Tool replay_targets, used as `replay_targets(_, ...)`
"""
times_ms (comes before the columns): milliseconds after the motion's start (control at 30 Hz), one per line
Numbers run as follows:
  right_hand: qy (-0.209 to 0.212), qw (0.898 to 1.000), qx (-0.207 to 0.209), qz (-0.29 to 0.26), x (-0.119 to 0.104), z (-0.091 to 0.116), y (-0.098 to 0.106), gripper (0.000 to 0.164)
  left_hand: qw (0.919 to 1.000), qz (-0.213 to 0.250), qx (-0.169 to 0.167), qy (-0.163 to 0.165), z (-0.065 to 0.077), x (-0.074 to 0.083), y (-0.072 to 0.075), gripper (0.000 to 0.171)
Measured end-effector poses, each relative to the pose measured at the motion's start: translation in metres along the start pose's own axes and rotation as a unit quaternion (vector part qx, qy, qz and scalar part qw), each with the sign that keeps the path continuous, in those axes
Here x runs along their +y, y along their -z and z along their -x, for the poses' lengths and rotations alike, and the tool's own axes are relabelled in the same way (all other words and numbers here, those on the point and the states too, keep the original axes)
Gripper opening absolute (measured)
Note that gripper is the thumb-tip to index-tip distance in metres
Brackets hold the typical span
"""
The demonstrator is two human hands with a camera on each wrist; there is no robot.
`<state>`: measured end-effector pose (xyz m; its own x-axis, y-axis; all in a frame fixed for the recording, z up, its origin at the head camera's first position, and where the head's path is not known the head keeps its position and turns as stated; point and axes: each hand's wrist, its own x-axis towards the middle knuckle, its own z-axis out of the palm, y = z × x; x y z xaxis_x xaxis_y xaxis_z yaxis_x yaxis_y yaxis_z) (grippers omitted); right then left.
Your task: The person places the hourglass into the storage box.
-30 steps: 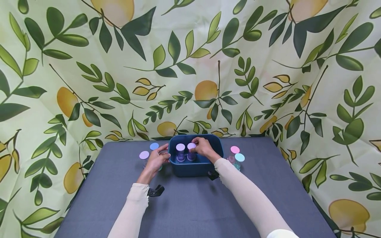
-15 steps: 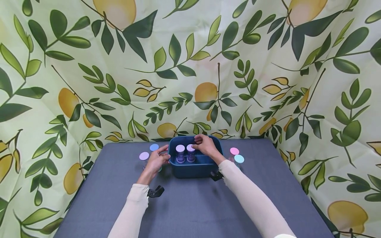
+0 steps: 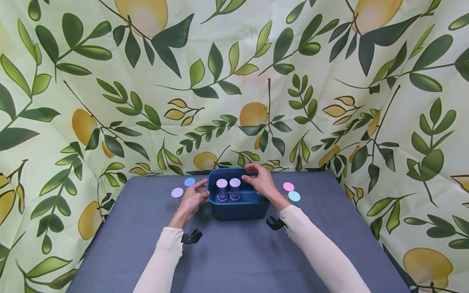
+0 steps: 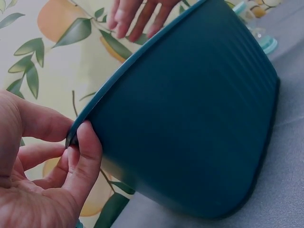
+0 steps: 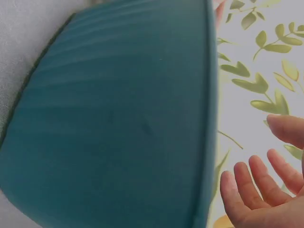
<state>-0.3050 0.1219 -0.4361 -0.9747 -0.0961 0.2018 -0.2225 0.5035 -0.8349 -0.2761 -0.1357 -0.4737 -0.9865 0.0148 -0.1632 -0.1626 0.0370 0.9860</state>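
Observation:
A dark blue plastic bin [image 3: 240, 211] stands near the table's back edge. Inside it, toward the left, two small jars with lilac lids [image 3: 222, 189] [image 3: 235, 189] stand upright side by side. My left hand [image 3: 192, 199] pinches the bin's left rim between thumb and fingers, as the left wrist view [image 4: 52, 161] shows up close. Above the bin's right part hovers my right hand [image 3: 261, 181], its fingers loosely spread and holding nothing. In the right wrist view the fingers [image 5: 259, 185] are apart from the bin wall [image 5: 109, 118].
Left of the bin are a lilac-lidded jar [image 3: 177, 193] and a blue-lidded one [image 3: 189, 182], partly behind my left hand. On the right stand a pink-lidded jar [image 3: 288, 187] and a mint-lidded jar [image 3: 294, 197]. A leaf-and-lemon cloth [image 3: 220, 101] hangs behind the grey table [image 3: 227, 256].
My right hand has let go of the right lilac-lidded jar inside the bin and moved right, away from it. My left hand stays on the rim.

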Motion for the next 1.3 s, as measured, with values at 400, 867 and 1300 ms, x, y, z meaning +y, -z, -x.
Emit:
replay_targets(400, 0.028, 0.999, 0.036, -0.005, 0.002, 0.023, 0.025, 0.035, 1.0, 0.005, -0.005, -0.005, 0.0, -0.005, 0.001, 0.055)
replay_targets(867, 0.049, 0.997, 0.054, -0.009, 0.01, 0.037, 0.055, 0.033, 1.0, 0.001, -0.008, -0.005, 0.0, -0.006, 0.002, 0.054)
replay_targets(1300, 0.028, 0.993, 0.111, 0.04, 0.031, 0.043, 0.096, 0.037, 1.0, -0.004, -0.007, -0.001, 0.0, -0.001, 0.002, 0.054)
